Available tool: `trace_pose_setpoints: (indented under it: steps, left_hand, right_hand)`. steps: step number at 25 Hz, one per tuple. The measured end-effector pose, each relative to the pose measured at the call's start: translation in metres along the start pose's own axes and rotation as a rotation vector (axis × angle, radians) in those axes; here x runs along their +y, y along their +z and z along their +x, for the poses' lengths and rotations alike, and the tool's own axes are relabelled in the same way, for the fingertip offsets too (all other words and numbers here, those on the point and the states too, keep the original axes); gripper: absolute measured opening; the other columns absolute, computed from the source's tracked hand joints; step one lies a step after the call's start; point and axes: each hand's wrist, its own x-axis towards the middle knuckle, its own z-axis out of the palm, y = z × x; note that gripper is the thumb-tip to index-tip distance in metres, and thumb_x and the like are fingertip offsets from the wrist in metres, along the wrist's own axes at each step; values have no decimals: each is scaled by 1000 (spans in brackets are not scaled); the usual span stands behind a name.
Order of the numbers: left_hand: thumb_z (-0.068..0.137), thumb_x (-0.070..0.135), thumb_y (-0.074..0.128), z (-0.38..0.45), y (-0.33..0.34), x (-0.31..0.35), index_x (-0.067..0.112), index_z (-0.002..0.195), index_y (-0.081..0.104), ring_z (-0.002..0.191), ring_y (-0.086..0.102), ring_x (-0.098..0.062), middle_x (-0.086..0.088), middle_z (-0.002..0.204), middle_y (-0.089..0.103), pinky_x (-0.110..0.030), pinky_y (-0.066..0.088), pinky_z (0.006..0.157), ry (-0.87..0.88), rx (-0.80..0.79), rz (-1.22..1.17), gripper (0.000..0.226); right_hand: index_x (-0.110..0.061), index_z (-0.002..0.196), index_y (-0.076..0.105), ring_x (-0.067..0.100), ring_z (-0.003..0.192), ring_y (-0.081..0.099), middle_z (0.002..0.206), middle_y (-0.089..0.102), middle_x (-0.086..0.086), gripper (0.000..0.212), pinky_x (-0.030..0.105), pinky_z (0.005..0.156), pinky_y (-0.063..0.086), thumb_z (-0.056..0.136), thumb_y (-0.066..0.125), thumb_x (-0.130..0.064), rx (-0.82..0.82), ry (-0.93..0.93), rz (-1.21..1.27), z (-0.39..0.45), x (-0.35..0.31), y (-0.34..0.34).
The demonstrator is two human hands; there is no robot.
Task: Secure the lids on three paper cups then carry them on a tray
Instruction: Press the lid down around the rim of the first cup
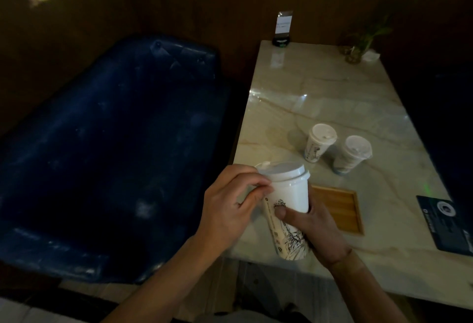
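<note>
A tall white paper cup [289,205] with black line drawings stands at the near left edge of the marble table [320,87]. My right hand [316,228] wraps its body, thumb on the front. A white lid [281,171] sits on the cup, and the fingertips of my left hand [230,202] pinch its left rim. Two more lidded paper cups stand farther back: one [320,144] to the left and the other [352,153] right beside it. A small wooden tray [337,208] lies flat just behind my right hand.
A dark blue padded bench [107,148] runs along the table's left side. A dark menu card [445,223] lies at the right edge. At the far end stand a sign holder [282,28] and a small potted plant [358,46]. Wood panelling backs the table.
</note>
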Motion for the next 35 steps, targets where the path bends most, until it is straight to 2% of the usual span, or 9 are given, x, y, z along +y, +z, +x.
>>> trace_pose_setpoints:
  steps: [3, 6, 9, 14, 18, 22, 27, 32, 35]
  left_hand:
    - [89, 20, 72, -2, 4, -4, 6, 95, 73, 92, 63, -8, -4, 97, 66, -16, 50, 86, 13, 1, 45, 15]
    - [90, 19, 72, -1, 3, -10, 7, 97, 72, 95, 61, -6, -3, 99, 65, -15, 48, 88, 35, -3, 108, 14]
    - [91, 19, 72, -1, 6, -11, 7, 98, 72, 95, 61, -9, -3, 99, 65, -20, 52, 86, 46, -8, 146, 14]
    - [92, 24, 70, -4, 11, -5, 9, 98, 74, 92, 63, -11, 1, 102, 63, -28, 55, 82, 133, 11, 215, 16]
    - [87, 22, 76, -1, 8, -6, 12, 97, 76, 95, 61, -11, 3, 102, 66, -31, 54, 80, 173, 1, 247, 14]
    - [86, 25, 77, -2, 3, -8, 14, 95, 77, 94, 57, -5, 0, 96, 72, -27, 48, 83, 181, 23, 235, 14]
    - [88, 27, 75, -1, -7, -8, 20, 103, 68, 94, 62, -4, 3, 99, 73, -29, 47, 83, 221, 15, 150, 18]
    - [89, 18, 74, -3, -10, -5, 14, 105, 67, 94, 64, -12, 2, 106, 64, -29, 55, 80, 240, 9, 107, 17]
    - [90, 12, 73, -7, -8, -7, 6, 100, 72, 90, 67, -17, -2, 104, 63, -32, 57, 74, 236, -13, 119, 12]
  right_hand:
    - [-24, 124, 57, 23, 99, 72, 110, 74, 7, 75, 35, 77, 61, 57, 84, -43, 21, -10, -79, 5, -4, 1]
    - [-29, 130, 42, 19, 101, 70, 118, 66, 3, 90, 30, 76, 62, 56, 92, -38, 73, -38, -126, 8, -6, 3]
    - [-32, 129, 31, 16, 102, 68, 120, 61, 2, 98, 27, 74, 61, 48, 84, -49, 167, -89, -172, 8, -8, 14]
    - [-28, 130, 34, 9, 98, 68, 117, 62, -6, 101, 34, 78, 60, 47, 86, -50, 289, -152, -225, 6, -4, 28]
    - [-35, 125, 38, 4, 90, 69, 112, 64, -8, 96, 28, 69, 60, 44, 82, -61, 299, -147, -206, 2, -5, 25]
    - [-39, 118, 46, 10, 91, 71, 108, 67, -5, 80, 28, 68, 61, 50, 87, -50, 263, -163, -152, -1, -4, 22]
    - [-25, 126, 51, 27, 94, 74, 110, 73, 8, 80, 39, 73, 62, 55, 90, -32, 124, -92, 48, -3, -1, 13]
    - [-22, 127, 54, 29, 98, 73, 111, 73, 12, 78, 34, 74, 59, 58, 88, -30, 0, -40, 140, -3, -1, 10]
    - [-22, 126, 54, 25, 98, 73, 109, 74, 8, 73, 31, 74, 59, 60, 84, -32, -35, -3, 66, -3, -5, 11]
